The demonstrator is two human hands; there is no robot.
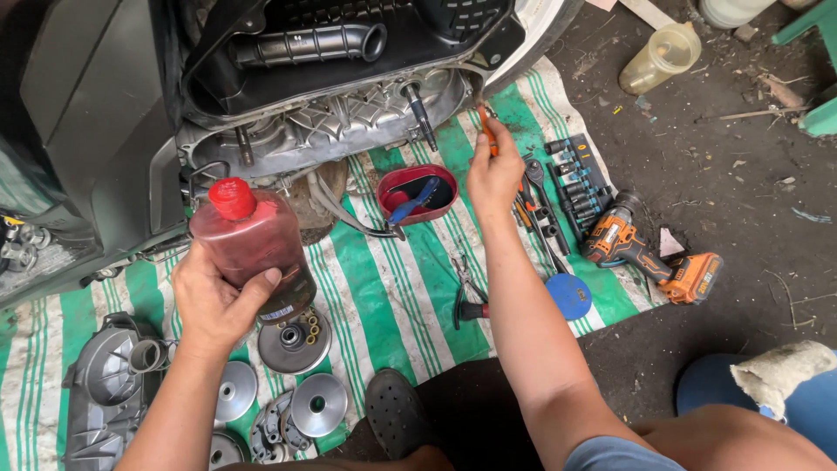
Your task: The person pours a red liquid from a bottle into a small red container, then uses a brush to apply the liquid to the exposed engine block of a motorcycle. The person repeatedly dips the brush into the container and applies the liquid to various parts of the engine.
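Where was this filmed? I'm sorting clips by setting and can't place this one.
Probably an informal outdoor scooter repair spot. An opened engine case sits over a striped tarp on bare dirt, with pulley parts, a socket set and a cordless drill laid out.

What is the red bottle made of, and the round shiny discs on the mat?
The bottle in the left hand looks like see-through plastic: dark red liquid shows through it, under a bright red cap. The round discs look like bare metal, probably aluminium or steel: grey, smooth and shiny. The striped mat looks like woven plastic sheet.
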